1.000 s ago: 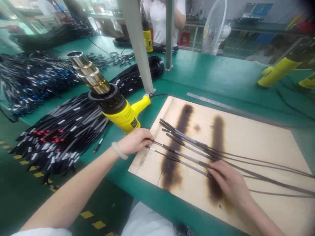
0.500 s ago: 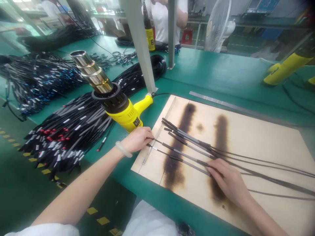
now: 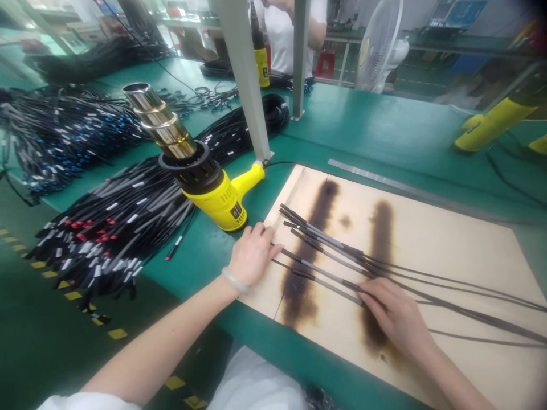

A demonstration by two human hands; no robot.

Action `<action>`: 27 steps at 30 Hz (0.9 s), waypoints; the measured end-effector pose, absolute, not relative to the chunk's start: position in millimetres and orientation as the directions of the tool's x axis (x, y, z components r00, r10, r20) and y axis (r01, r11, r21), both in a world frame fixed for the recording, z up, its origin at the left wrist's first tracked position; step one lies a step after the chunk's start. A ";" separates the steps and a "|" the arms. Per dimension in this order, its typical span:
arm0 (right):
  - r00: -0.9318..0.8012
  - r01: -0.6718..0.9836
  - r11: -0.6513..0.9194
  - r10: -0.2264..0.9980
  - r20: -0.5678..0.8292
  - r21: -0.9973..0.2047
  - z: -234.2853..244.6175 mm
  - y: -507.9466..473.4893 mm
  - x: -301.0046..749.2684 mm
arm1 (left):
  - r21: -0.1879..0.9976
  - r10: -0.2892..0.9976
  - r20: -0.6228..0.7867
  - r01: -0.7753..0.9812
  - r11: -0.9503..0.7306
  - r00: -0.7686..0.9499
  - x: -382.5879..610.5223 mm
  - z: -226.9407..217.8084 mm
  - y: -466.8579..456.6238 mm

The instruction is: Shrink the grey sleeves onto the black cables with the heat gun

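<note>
My left hand [image 3: 253, 255], a pale bangle at its wrist, lies palm down over the left edge of a scorched wooden board [image 3: 461, 250]. Its thumb is apart from the fingers and touches or lies just above the end of a thin black cable [image 3: 308, 264], hiding that tip. With closed fingers, my right hand [image 3: 395, 310] pinches that cable and the one nearest me at their grey sleeved sections. Several more black cables [image 3: 331, 242] with grey and black sleeves lie side by side beyond, crossing the dark burn marks.
A yellow heat gun [image 3: 216, 199] stands nozzle up left of the board. Behind it lie bundled black cables [image 3: 115, 228] with red and white ends. A metal post [image 3: 243, 80], ruler [image 3: 367, 173], fan [image 3: 378, 45] and another yellow heat gun [image 3: 491, 122] are farther back. Someone in white [image 3: 282, 34] sits opposite.
My left hand has moved right and turned palm down, its thumb now spread from the fingers that had pinched the cable ends. My right hand has stayed almost in place.
</note>
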State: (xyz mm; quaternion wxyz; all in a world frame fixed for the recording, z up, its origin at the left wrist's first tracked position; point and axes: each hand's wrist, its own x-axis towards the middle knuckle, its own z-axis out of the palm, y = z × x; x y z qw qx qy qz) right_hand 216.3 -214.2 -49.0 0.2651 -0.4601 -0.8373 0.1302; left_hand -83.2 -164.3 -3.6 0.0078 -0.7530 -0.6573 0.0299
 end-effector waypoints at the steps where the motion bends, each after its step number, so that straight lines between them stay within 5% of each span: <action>1: -0.439 0.710 0.544 0.838 0.323 -0.448 -49.1 -215.0 218.4 | -0.042 0.989 -0.040 0.989 -0.145 0.143 -84.2 -3.3 -163.6; 27: -0.450 0.725 0.562 0.825 0.343 -0.399 -52.5 -222.5 244.5 | -0.145 0.999 -0.033 0.989 -0.041 0.036 -65.3 -2.9 -170.0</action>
